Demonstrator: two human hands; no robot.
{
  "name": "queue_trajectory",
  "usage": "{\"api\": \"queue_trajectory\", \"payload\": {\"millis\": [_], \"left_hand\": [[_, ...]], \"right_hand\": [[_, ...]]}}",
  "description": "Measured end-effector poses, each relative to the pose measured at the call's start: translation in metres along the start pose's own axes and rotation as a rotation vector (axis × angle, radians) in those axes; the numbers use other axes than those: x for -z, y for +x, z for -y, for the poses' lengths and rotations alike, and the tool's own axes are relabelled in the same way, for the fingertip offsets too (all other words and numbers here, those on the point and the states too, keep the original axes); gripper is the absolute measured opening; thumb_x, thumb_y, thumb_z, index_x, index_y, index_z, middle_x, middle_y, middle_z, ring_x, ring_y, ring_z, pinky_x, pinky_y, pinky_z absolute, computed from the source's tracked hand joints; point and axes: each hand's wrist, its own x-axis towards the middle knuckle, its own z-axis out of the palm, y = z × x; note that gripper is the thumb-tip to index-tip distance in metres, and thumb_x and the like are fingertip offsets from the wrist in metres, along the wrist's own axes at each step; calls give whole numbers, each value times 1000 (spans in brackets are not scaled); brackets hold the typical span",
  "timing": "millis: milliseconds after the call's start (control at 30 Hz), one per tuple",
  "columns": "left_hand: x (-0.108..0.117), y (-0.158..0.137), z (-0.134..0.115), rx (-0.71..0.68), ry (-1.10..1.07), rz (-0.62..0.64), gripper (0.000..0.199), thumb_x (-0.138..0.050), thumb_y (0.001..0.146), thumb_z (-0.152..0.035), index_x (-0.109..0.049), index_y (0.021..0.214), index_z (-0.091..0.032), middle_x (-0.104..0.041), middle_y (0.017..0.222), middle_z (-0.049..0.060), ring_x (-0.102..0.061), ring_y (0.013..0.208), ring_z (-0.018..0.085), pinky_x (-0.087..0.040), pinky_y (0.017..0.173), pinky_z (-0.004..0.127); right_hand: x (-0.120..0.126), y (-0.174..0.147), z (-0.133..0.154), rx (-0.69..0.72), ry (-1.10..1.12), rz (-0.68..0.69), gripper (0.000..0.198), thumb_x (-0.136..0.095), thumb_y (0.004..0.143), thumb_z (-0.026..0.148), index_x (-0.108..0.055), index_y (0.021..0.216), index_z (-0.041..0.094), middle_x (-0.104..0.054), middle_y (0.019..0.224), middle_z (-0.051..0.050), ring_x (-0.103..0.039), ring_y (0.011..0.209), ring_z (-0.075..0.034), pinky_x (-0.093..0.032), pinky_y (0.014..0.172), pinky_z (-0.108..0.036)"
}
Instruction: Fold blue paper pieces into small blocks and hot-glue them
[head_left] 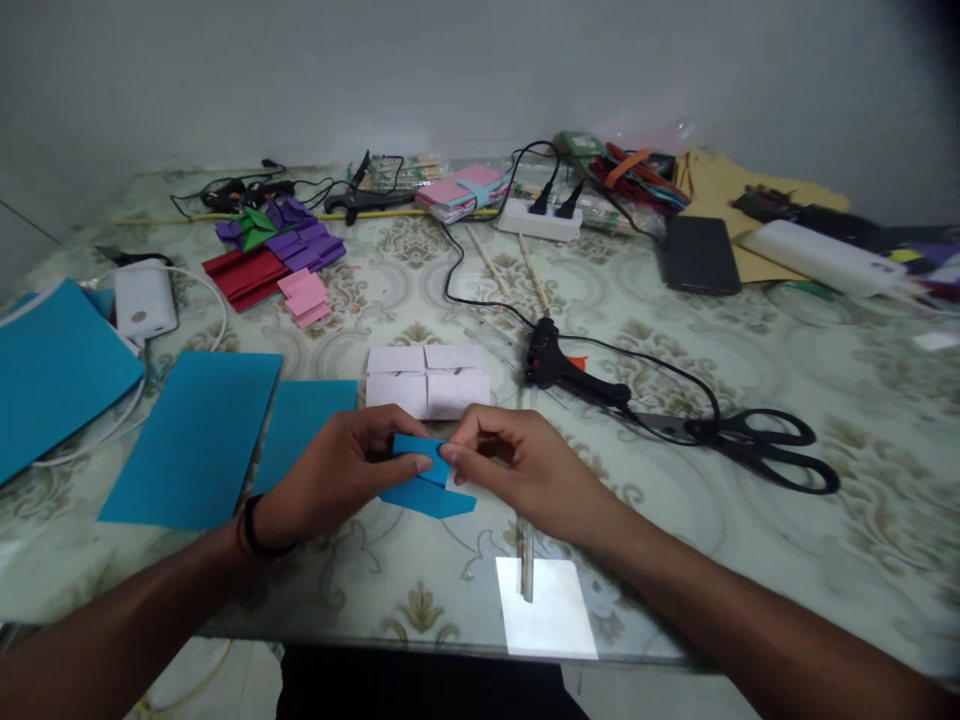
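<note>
Bare forearms (pixel 142 590) extend over the front edge of the desk (pixel 420 570). Left hand (pixel 330 462) and right hand (pixel 529 465) each pinch folded blue paper (pixel 427 495) narrowly between thumb and fingers. It is held inward from the middle of that edge, nearer it than the folded white paper (pixel 394 390). Sound technique would likely steady the left side, align margins, and press the crease evenly with the right thumb.
</note>
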Motion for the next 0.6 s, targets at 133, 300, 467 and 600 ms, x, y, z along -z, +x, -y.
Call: {"api": "queue_trajectory", "payload": {"millis": [133, 300, 467, 600], "left_hand": [[0, 0, 0, -3, -18, -18, 16, -75, 86, -31, -74, 97, -18, -75, 82, 2, -67, 74, 16, -48, 63, 23], [1, 0, -3, 42, 35, 50, 18, -75, 83, -29, -73, 97, -17, -71, 77, 2, -63, 66, 15, -44, 56, 23], [1, 0, -5, 15, 25, -19, 20, -75, 82, -28, -73, 98, -17, -72, 80, 2, -64, 70, 16, -45, 58, 23], [2, 0, -8, 37, 11, 64, 18, -75, 83, -27, -73, 98, -16, -72, 84, 2, -63, 75, 15, -48, 63, 23]], "right_hand": [[0, 2, -2, -19, -30, 67, 36, -76, 88, 50, -65, 74, 18, -66, 67, 0, -56, 61, -13, -43, 57, -26], [1, 2, -4, -2, -141, 67, 36, -75, 90, 46, -64, 71, 17, -61, 63, 1, -50, 59, -12, -37, 56, -25], [1, 3, -3, -47, -40, 96, 34, -77, 87, 46, -65, 75, 17, -62, 67, 1, -52, 62, -12, -41, 60, -25], [1, 2, -2, -28, -145, 93, 29, -76, 87, 37, -64, 72, 16, -60, 65, 2, -48, 60, -11, -37, 56, -24]]}}
